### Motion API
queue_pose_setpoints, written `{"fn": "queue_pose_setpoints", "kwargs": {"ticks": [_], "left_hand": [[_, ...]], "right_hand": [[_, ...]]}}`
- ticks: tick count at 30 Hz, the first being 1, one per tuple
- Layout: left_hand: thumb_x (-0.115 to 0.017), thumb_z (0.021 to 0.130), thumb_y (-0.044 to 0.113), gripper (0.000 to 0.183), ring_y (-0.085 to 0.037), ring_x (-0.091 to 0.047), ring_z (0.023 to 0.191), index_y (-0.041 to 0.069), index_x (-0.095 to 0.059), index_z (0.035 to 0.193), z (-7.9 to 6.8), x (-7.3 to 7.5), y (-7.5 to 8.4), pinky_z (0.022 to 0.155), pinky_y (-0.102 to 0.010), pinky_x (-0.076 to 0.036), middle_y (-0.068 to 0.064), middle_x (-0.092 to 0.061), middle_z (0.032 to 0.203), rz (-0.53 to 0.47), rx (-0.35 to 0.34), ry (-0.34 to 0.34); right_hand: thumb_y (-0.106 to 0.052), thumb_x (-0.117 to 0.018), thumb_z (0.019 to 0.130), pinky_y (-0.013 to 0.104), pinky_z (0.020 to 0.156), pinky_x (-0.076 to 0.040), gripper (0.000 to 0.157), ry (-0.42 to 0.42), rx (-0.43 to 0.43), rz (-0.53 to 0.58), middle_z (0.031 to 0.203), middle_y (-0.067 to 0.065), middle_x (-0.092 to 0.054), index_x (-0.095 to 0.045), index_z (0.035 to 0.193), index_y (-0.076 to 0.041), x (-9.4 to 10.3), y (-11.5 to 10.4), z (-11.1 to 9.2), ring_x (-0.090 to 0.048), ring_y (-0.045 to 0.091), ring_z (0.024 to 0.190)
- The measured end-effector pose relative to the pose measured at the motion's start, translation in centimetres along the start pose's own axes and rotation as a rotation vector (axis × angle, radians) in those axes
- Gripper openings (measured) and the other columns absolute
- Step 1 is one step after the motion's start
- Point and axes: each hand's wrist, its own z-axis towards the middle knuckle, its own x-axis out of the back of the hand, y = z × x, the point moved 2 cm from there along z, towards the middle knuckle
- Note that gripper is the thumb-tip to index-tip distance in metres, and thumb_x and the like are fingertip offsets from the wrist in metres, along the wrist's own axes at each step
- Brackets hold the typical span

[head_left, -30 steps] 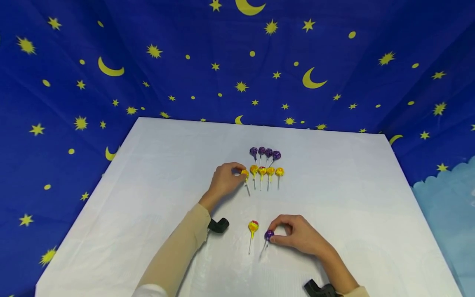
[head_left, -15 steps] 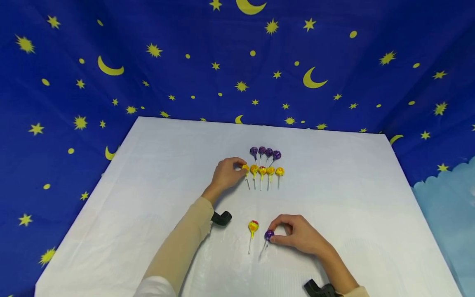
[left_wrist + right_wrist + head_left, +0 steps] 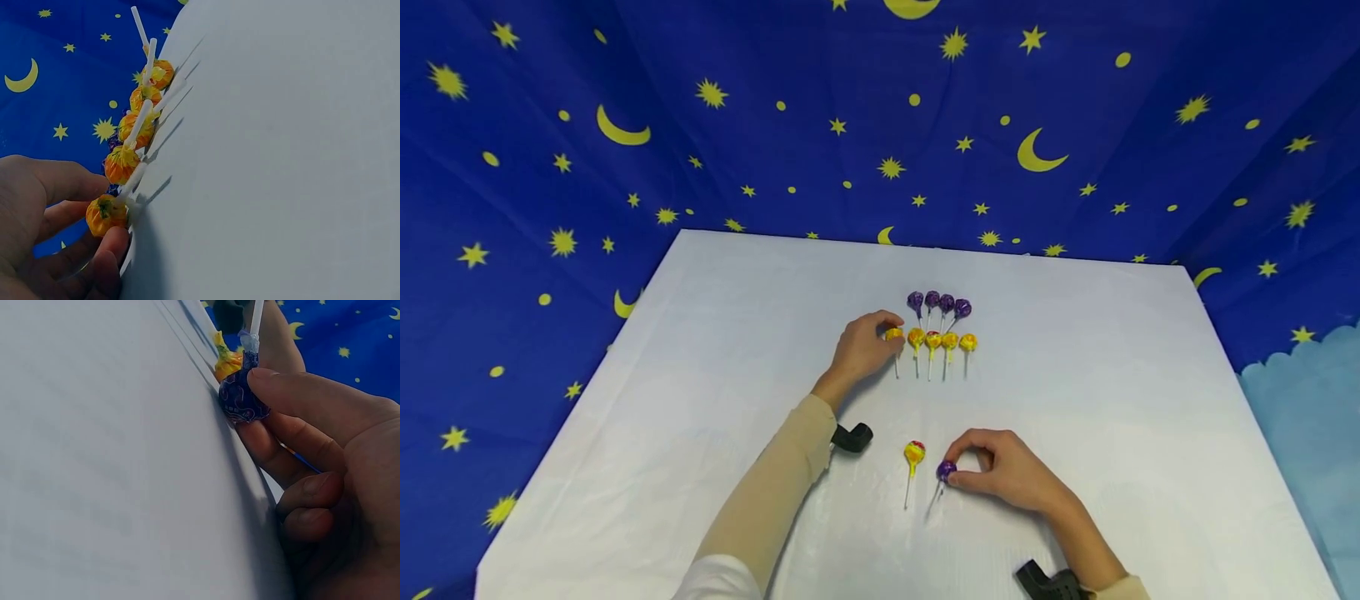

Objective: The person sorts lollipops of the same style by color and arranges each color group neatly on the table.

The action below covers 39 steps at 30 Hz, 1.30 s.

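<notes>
At the left end of a row of yellow lollipops (image 3: 933,340), my left hand (image 3: 859,348) has its thumb and fingers around the head of an orange-yellow lollipop (image 3: 103,215). That lollipop's white stick points toward me. Closer to me, my right hand (image 3: 1011,471) pinches a purple lollipop (image 3: 240,397) by its head, between thumb and finger, low over the white table (image 3: 700,333). Just left of it lies a single yellow lollipop (image 3: 913,454) with some red on its wrapper. Behind the yellow row, several purple lollipops (image 3: 932,300) lie side by side, their sticks converging toward the row.
A blue cloth (image 3: 790,142) with yellow moons and stars hangs behind and beside the table. Black devices are worn at the left wrist (image 3: 853,438) and right wrist (image 3: 1048,582). A light blue patch (image 3: 1307,417) shows at the right.
The left hand has shifted slightly away from me, and its lollipop has turned straighter and moved a little left of the row. The right hand stays put with the purple lollipop. The view tilts slightly.
</notes>
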Motion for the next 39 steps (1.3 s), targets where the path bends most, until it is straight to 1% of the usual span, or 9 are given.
{"fn": "queue_pose_setpoints", "kwargs": {"ticks": [8, 16, 24, 27, 31, 35, 38, 39], "left_hand": [[-0.071, 0.086, 0.024, 0.021, -0.017, -0.058, 0.101, 0.018, -0.070, 0.107, 0.30, -0.01, 0.03, 0.091, -0.039, -0.043, 0.002, -0.065, 0.106, -0.004, -0.009, 0.000], [-0.072, 0.086, 0.023, 0.019, -0.017, -0.058, 0.102, 0.018, -0.071, 0.104, 0.36, -0.11, 0.15, 0.092, -0.039, -0.043, 0.003, -0.066, 0.106, 0.007, -0.009, 0.008], [-0.072, 0.086, 0.024, 0.020, -0.016, -0.058, 0.102, 0.018, -0.071, 0.104, 0.46, -0.28, 0.30, 0.093, -0.039, -0.041, 0.003, -0.066, 0.106, 0.005, -0.014, 0.019], [-0.073, 0.086, 0.026, 0.021, -0.016, -0.057, 0.103, 0.018, -0.071, 0.105, 0.28, -0.34, 0.14, 0.094, -0.039, -0.041, 0.003, -0.066, 0.107, 0.002, -0.018, 0.016], [-0.074, 0.085, 0.028, 0.023, -0.016, -0.057, 0.105, 0.018, -0.072, 0.106, 0.00, -0.23, -0.11, 0.094, -0.039, -0.041, 0.004, -0.066, 0.109, -0.010, -0.021, 0.029], [-0.074, 0.085, 0.029, 0.025, -0.019, -0.057, 0.106, 0.017, -0.072, 0.106, -0.14, 0.07, 0.04, 0.093, -0.040, -0.041, 0.002, -0.066, 0.110, -0.033, -0.033, 0.041], [-0.074, 0.084, 0.030, 0.025, -0.019, -0.058, 0.103, 0.018, -0.072, 0.106, -0.37, 0.28, 0.20, 0.090, -0.041, -0.042, 0.000, -0.064, 0.113, -0.036, -0.017, 0.056], [-0.074, 0.084, 0.030, 0.025, -0.019, -0.059, 0.099, 0.018, -0.072, 0.106, -0.49, 0.35, 0.26, 0.088, -0.041, -0.043, 0.000, -0.063, 0.114, -0.034, -0.010, 0.062]], "right_hand": [[-0.043, -0.078, 0.078, 0.023, 0.047, -0.031, 0.020, -0.001, -0.002, 0.000, 0.056, -0.007, -0.040, -0.070, 0.094, -0.035, 0.17, 0.08, 0.09, -0.032, 0.004, 0.048], [-0.041, -0.079, 0.078, 0.022, 0.048, -0.032, 0.020, -0.006, 0.007, 0.020, 0.057, -0.006, -0.040, -0.070, 0.095, -0.033, 0.20, -0.06, 0.09, -0.032, 0.004, 0.049], [-0.042, -0.079, 0.077, 0.022, 0.049, -0.031, 0.020, 0.010, -0.005, 0.007, 0.057, -0.007, -0.040, -0.070, 0.094, -0.035, 0.23, 0.02, 0.10, -0.033, 0.004, 0.050], [-0.043, -0.079, 0.077, 0.021, 0.049, -0.031, 0.020, 0.004, -0.017, 0.001, 0.057, -0.007, -0.040, -0.070, 0.093, -0.036, 0.14, 0.15, -0.03, -0.033, 0.004, 0.050], [-0.044, -0.078, 0.078, 0.022, 0.049, -0.031, 0.020, -0.009, -0.016, -0.002, 0.057, -0.008, -0.040, -0.070, 0.094, -0.035, 0.00, 0.27, -0.13, -0.033, 0.004, 0.050], [-0.043, -0.079, 0.077, 0.022, 0.049, -0.031, 0.020, 0.003, -0.009, -0.003, 0.057, -0.008, -0.040, -0.070, 0.093, -0.035, 0.06, 0.27, -0.08, -0.033, 0.004, 0.050], [-0.043, -0.079, 0.077, 0.021, 0.049, -0.031, 0.020, 0.001, -0.011, -0.001, 0.057, -0.007, -0.040, -0.070, 0.093, -0.035, 0.12, 0.28, -0.08, -0.033, 0.004, 0.050], [-0.043, -0.079, 0.077, 0.021, 0.049, -0.031, 0.020, -0.001, -0.011, 0.001, 0.057, -0.007, -0.040, -0.070, 0.093, -0.035, 0.13, 0.28, -0.09, -0.033, 0.004, 0.050]]}}
